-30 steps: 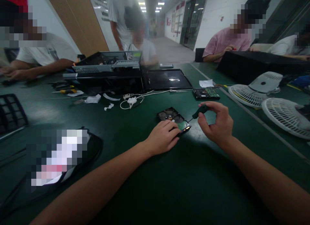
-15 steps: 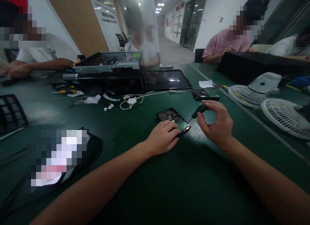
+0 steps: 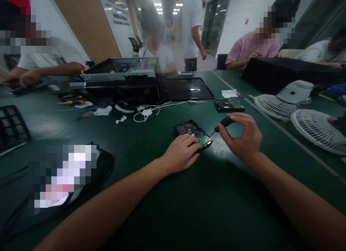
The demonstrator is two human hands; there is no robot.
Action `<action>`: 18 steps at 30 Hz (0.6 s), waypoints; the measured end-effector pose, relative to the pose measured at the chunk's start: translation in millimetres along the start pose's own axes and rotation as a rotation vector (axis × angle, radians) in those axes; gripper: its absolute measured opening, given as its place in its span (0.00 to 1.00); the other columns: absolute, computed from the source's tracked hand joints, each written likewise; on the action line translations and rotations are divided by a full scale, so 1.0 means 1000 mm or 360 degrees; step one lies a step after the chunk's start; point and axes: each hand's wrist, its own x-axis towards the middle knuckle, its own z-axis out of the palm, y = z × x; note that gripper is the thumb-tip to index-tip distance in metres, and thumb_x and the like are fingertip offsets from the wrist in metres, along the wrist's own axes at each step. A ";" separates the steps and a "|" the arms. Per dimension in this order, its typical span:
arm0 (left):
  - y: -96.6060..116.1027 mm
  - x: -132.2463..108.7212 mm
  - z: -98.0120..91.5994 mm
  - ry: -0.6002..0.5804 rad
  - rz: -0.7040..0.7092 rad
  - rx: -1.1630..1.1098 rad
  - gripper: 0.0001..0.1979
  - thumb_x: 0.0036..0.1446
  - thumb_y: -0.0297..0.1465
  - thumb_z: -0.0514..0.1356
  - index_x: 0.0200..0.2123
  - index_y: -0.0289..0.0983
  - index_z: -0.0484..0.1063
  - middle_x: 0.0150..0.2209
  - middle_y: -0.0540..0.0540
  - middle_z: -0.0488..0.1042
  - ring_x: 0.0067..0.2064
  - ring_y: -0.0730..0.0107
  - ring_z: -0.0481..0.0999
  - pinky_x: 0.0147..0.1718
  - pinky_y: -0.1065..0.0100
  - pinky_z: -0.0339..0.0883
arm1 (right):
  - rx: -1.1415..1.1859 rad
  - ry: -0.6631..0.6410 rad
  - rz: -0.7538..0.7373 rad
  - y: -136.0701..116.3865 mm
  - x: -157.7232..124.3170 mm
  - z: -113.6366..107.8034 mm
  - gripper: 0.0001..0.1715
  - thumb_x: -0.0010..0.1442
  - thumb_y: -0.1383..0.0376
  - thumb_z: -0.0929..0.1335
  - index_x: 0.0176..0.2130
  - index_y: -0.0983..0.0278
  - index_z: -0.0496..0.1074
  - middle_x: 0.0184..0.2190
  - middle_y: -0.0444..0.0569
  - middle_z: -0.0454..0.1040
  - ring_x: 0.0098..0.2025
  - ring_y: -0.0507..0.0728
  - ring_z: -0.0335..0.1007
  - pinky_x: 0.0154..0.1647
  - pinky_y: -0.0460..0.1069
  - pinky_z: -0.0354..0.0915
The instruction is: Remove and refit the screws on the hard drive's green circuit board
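Observation:
A hard drive (image 3: 190, 128) with a green circuit board at its near end lies on the green table (image 3: 151, 142). My left hand (image 3: 182, 153) is closed over its near left side, covering part of the board. Between the thumb and fingers of my right hand (image 3: 242, 135) is a dark green screwdriver (image 3: 223, 123). It slants down to the left, and its tip reaches the board's right corner; whether it sits in a screw is too small to tell. Behind my right hand lies a second hard drive (image 3: 229, 105), board side up.
An opened computer case (image 3: 119, 76) and a dark flat panel (image 3: 187, 88) are at the back. A white cable (image 3: 147, 112) and paper scraps (image 3: 103, 110) lie before them. White fans (image 3: 319, 132) stand right, a black bag (image 3: 105, 161) left. Several people sit around; one person (image 3: 191, 27) stands behind.
My right hand has shifted slightly, and the screwdriver handle leans a little differently. My left hand and the hard drive stay put. The standing person in back has moved right.

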 end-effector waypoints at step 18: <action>0.001 0.000 -0.002 -0.0036 -0.0022 -0.0001 0.13 0.68 0.32 0.60 0.54 0.36 0.73 0.53 0.40 0.74 0.54 0.54 0.72 0.54 0.52 0.69 | 0.0434 -0.0166 0.0260 -0.004 -0.012 0.003 0.34 0.60 0.71 0.73 0.60 0.56 0.60 0.53 0.55 0.75 0.45 0.60 0.82 0.42 0.58 0.80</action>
